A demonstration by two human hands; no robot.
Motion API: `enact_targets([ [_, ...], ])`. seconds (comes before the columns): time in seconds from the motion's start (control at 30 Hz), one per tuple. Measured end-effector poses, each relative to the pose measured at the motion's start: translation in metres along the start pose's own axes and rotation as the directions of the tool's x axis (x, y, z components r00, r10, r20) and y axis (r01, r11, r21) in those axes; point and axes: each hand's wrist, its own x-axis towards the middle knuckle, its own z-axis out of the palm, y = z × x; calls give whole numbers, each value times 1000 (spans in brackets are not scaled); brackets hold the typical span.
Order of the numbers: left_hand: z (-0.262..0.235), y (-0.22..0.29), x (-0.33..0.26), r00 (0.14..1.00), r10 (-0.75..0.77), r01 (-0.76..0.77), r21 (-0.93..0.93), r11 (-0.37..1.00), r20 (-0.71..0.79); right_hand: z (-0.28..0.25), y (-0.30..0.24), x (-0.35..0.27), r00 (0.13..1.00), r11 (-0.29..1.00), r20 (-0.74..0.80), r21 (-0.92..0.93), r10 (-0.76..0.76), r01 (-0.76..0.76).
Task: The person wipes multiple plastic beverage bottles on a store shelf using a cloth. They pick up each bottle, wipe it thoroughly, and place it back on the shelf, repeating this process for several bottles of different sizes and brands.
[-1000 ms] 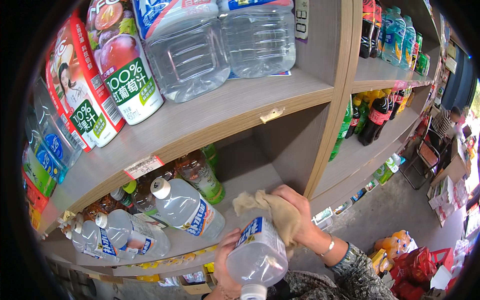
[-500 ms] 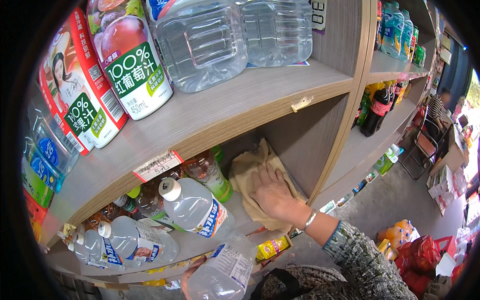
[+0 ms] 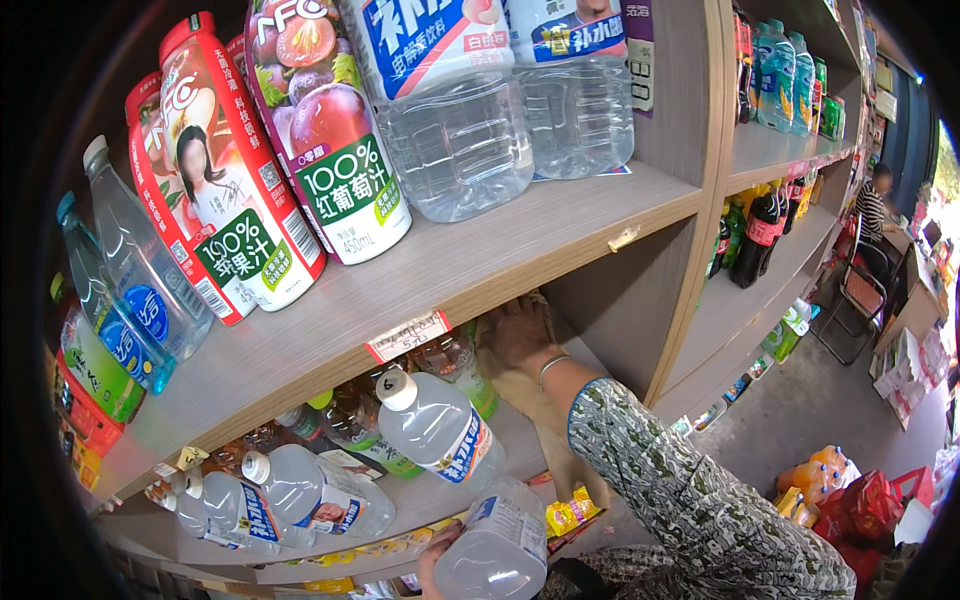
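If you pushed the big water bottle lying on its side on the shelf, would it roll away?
Probably. The water bottle is round and lies on its side on the shelf, so a sideways push could roll it. It looks full, so likely heavy for its size. Its smooth plastic may be a bit slippery.

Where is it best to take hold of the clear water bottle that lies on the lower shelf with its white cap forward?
Probably grip the water bottle at its narrow neck, just behind the white cap. Come from the front of the lower shelf, since the bottle lies on its side with its cap pointing outward.
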Motion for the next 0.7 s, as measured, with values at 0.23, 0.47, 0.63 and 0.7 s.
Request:
enact_targets([
  [0.23, 13, -16, -9, 995, 97, -97, -66, 993, 2, 2, 19, -29, 964, 963, 21, 59, -266, 264],
  [0.47, 33, -17, -15, 572, 634, -691, 723, 30, 520, -48, 32, -153, 820, 741, -204, 354, -535, 571],
  [0.63, 62, -27, 3, 476, 653, -753, 657, -45, 590, -62, 64, -259, 821, 605, -116, 620, -559, 500],
  [0.7, 80, -29, 13, 421, 659, -734, 661, -156, 624, -49, 74, -316, 894, 501, 55, 843, -444, 197],
])
